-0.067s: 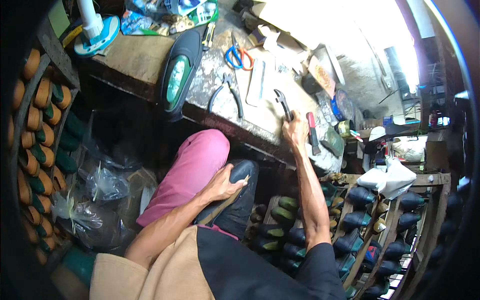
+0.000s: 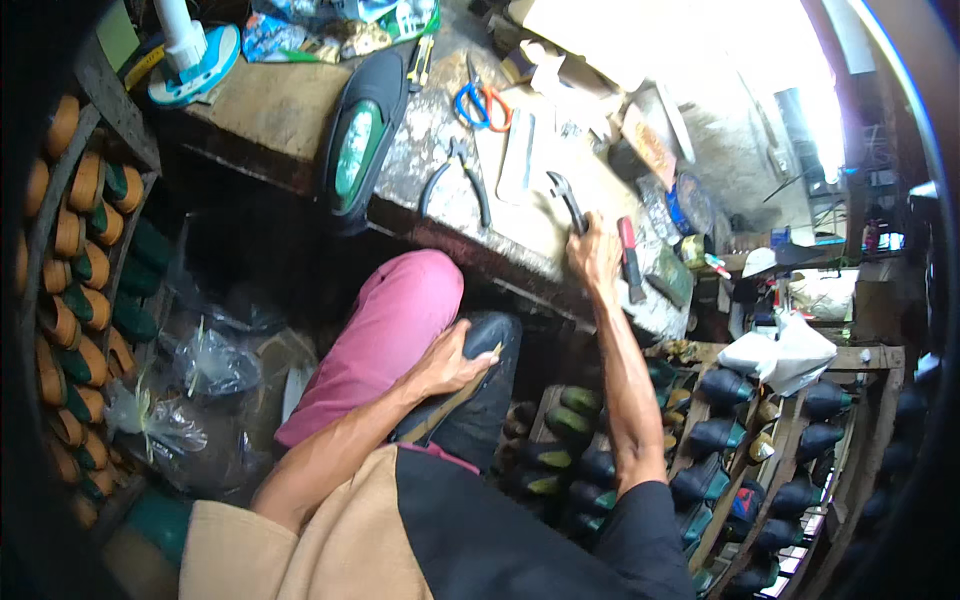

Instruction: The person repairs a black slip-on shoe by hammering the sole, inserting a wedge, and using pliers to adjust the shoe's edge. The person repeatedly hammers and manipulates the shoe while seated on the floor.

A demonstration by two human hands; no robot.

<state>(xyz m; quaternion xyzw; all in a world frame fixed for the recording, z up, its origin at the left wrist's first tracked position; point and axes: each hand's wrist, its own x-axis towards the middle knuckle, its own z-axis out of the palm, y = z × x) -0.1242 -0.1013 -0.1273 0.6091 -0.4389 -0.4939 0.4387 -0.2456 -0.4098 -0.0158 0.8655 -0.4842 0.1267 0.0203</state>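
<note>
My left hand (image 2: 452, 364) rests on my lap, its fingers closed over a black shoe (image 2: 492, 338) that has a tan strip along one side. A small pale tip shows at the fingertips; I cannot make out what it is. Above the bench's right part, my right hand (image 2: 597, 250) is closed round the handles of dark metal pincers (image 2: 566, 194), their hooked jaws pointing away from me. Just right of that hand lies a red-handled knife (image 2: 629, 255). Black-handled cutting pliers (image 2: 457, 180) lie open on the bench to the left of it.
On the bench (image 2: 400, 205) lie a black shoe with a green inside (image 2: 357, 150), scissors (image 2: 483, 104), a whetstone-like bar (image 2: 516, 155) and a cutter knife (image 2: 420, 62). Tan-soled shoes (image 2: 90, 305) fill a rack at left; dark shoes (image 2: 715, 435) stand on racks at right. Plastic bags (image 2: 212, 362) lie below.
</note>
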